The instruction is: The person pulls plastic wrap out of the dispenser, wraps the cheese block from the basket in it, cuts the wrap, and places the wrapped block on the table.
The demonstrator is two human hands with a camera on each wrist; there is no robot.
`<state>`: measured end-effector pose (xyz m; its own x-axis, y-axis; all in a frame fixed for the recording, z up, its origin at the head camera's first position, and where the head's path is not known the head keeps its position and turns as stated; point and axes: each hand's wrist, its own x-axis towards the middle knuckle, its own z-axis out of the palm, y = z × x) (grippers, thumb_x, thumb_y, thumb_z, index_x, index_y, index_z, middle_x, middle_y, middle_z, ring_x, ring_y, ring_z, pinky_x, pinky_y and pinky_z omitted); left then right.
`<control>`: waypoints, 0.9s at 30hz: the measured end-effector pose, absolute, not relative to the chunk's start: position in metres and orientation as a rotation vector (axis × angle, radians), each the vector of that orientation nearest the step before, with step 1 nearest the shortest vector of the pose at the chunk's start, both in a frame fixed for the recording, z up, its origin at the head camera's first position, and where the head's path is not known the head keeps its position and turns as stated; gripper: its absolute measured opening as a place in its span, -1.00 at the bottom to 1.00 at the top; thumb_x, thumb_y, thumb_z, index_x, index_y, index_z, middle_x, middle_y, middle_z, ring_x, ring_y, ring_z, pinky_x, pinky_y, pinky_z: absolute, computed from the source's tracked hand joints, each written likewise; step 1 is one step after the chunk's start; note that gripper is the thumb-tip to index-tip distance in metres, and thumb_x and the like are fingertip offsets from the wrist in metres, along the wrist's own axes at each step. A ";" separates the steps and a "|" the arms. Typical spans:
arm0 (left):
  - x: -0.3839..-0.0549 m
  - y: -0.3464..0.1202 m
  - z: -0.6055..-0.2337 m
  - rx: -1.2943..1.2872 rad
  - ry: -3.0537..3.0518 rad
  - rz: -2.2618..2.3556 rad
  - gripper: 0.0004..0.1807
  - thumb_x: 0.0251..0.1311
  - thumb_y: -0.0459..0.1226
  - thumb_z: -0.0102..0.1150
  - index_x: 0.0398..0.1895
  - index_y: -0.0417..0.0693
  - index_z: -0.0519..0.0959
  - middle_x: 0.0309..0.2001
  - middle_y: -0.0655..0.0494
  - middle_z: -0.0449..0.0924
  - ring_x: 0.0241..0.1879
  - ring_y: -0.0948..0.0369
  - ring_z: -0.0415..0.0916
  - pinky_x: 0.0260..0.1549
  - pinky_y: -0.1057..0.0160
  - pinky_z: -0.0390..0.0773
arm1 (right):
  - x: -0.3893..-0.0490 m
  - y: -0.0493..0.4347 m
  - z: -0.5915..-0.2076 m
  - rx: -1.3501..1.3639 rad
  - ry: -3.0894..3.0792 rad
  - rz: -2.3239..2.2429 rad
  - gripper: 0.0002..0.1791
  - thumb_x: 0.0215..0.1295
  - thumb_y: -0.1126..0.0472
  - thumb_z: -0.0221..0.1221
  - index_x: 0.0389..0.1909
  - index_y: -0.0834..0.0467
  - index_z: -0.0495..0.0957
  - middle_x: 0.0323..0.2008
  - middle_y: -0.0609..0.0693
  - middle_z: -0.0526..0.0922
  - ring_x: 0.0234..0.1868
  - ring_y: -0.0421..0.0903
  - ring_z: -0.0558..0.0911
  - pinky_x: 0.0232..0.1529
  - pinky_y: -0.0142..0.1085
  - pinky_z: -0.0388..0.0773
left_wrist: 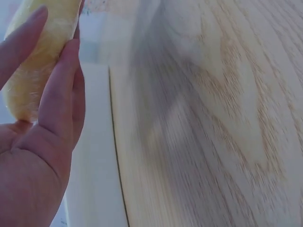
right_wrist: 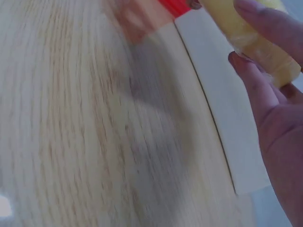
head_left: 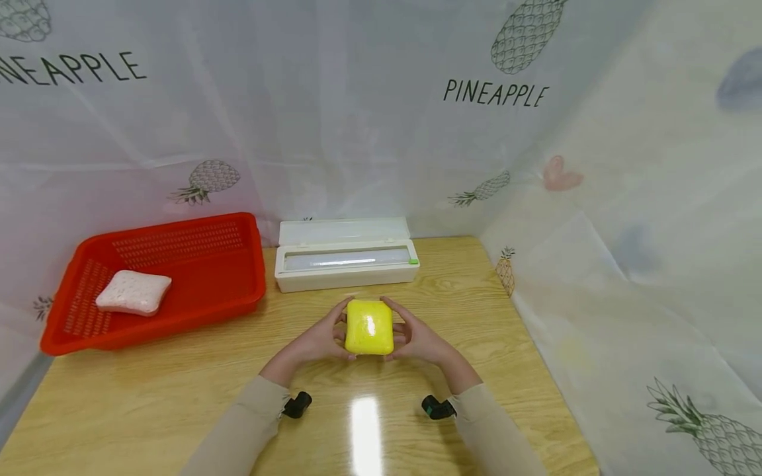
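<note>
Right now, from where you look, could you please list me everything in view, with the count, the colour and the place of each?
Yellow block: 1, yellow, held above the table
Pale block: 1, pinkish white, in the red basket
Red basket: 1, red, left on the table
Box: 1, white, lid raised, right of the basket
Roll: 1, whitish, inside the box
Table: 1, light wood, below
Printed sheeting: count unclear, pale, around the table
Wrist cameras: 2, black, one at each cuff
Sleeves: 2, beige, on the arms
Left fingers: 1 set, bare, gripping the yellow block's left side
Right fingers: 1 set, bare, gripping its right side
</note>
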<state>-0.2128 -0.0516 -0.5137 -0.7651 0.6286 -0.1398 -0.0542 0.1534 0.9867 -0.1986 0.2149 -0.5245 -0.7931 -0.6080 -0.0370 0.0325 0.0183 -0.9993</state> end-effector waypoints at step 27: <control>-0.237 0.045 -0.513 0.598 2.016 1.542 0.22 -0.12 -0.40 0.55 0.56 0.07 -0.06 0.23 -0.19 0.30 -0.04 -0.05 0.56 -0.16 0.12 0.61 | -0.178 0.286 -0.514 -0.144 2.415 -1.781 0.06 0.08 0.32 0.43 0.53 0.04 0.01 0.42 0.25 0.09 0.22 0.26 0.37 0.06 0.00 0.51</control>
